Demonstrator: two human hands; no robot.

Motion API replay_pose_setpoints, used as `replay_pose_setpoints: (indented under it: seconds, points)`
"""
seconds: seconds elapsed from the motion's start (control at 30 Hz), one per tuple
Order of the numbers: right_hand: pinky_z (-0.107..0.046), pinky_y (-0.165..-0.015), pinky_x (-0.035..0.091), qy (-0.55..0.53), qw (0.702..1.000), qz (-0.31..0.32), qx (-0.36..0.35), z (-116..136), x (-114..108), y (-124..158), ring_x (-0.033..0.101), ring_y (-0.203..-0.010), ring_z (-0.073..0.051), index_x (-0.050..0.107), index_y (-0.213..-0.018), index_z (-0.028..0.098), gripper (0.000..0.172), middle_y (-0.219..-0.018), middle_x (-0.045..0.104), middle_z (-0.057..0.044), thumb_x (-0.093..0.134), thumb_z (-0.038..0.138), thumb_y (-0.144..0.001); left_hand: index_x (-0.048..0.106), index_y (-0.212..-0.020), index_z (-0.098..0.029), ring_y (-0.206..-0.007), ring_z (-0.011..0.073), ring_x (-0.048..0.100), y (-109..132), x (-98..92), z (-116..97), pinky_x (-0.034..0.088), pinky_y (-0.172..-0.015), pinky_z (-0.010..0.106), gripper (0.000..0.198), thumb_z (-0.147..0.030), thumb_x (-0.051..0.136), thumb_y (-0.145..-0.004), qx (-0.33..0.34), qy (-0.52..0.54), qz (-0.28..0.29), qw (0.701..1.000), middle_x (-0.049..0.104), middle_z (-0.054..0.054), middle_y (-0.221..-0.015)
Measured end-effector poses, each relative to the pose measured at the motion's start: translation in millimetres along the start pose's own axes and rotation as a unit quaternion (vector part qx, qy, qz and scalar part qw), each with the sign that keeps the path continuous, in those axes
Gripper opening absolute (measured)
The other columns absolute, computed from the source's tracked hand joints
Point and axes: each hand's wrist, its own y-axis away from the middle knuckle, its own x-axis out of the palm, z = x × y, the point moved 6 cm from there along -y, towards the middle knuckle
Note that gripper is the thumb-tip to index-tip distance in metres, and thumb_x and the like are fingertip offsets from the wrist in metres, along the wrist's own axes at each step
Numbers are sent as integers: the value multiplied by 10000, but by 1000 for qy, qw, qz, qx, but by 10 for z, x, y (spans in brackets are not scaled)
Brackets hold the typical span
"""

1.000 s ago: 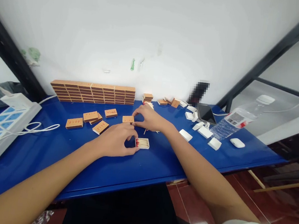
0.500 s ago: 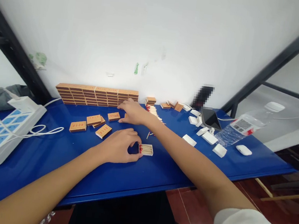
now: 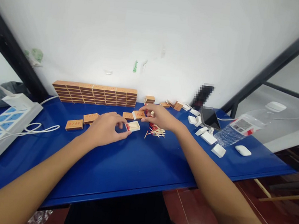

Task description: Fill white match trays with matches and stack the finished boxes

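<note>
My left hand [image 3: 108,128] pinches a small white matchbox tray [image 3: 136,126] between thumb and fingers; red-tipped matches lie inside it. Just above and right of the tray, my right hand [image 3: 159,116] grips an orange matchbox sleeve [image 3: 138,114], its white end facing left. Whether anything is inside the sleeve I cannot tell. Another orange matchbox [image 3: 128,115] lies behind the tray. A heap of loose matches [image 3: 157,130] is spread on the blue table below my right hand, which hides part of it.
A long stacked row of matchboxes [image 3: 94,95] stands against the wall. More orange boxes [image 3: 74,124] lie at left, beside a power strip [image 3: 4,128] with cables. At right are white trays [image 3: 208,137], a phone [image 3: 210,118], a plastic bottle [image 3: 241,126] and a white earphone case [image 3: 243,150].
My right hand has moved right and lifted an orange matchbox sleeve. My left hand has carried the filled tray up and leftward, tilting it towards the sleeve.
</note>
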Motion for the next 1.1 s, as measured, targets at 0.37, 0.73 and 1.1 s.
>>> replay_pose_setpoints:
  seconds: [0.37, 0.73, 1.1]
  points:
    - [-304, -738, 394, 78, 997, 6, -3, 67, 341, -485, 604, -827, -190, 736, -1044, 140, 226, -989, 741, -85, 784, 300, -892, 758, -961, -218, -822, 210, 614, 124, 306, -342, 486, -720, 338, 207, -411, 731, -889, 86, 43, 92, 991, 673, 22, -801]
    - [-300, -744, 436, 12, 998, 54, -8, 26, 366, -454, 612, -821, -179, 744, -1116, 173, 347, -929, 715, -31, 868, 294, -815, 730, -954, -214, -825, 203, 604, 147, 387, -314, 464, -709, 343, 249, -458, 722, -906, 98, 53, 93, 989, 647, 8, -792]
    - [-293, -680, 451, -90, 995, 30, 16, -134, 317, -429, 565, -740, -151, 732, -1221, 173, 527, -916, 704, -23, 886, 418, -781, 726, -929, -208, -845, 201, 612, 142, 355, -349, 438, -684, 319, 216, -419, 742, -887, 92, 53, 93, 990, 658, 5, -803]
